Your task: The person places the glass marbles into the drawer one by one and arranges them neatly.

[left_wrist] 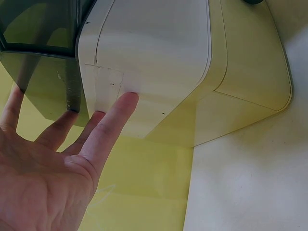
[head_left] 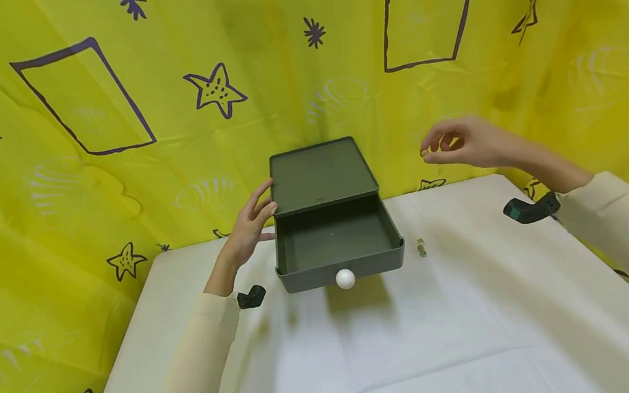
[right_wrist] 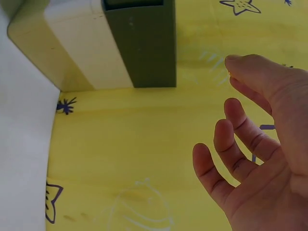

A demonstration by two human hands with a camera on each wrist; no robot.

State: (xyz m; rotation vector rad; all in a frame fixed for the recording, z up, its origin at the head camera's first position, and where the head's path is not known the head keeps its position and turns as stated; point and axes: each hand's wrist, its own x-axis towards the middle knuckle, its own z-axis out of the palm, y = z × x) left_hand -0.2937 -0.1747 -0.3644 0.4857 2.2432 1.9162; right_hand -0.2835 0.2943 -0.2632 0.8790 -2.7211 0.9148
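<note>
A dark green drawer box (head_left: 320, 174) stands at the back of the table, its drawer (head_left: 335, 235) pulled out and bare inside. A round white knob (head_left: 345, 278) sits on the drawer's front. My left hand (head_left: 247, 230) is at the box's left side, with spread, fairly straight fingers (left_wrist: 115, 118) touching that wall. Raised to the right of the box, my right hand (head_left: 464, 143) pinches a small gold piece (head_left: 424, 153) between thumb and forefinger; the other fingers (right_wrist: 236, 149) curl loosely. In the right wrist view the piece is mostly hidden by the fingertips.
A few small, round, gold-green pieces (head_left: 421, 248) lie in a short row on the white tabletop (head_left: 439, 335), right of the drawer. Behind the table hangs a yellow curtain (head_left: 281, 68) with starfish drawings. Dark wrist cameras (head_left: 531, 209) are strapped at both sleeves.
</note>
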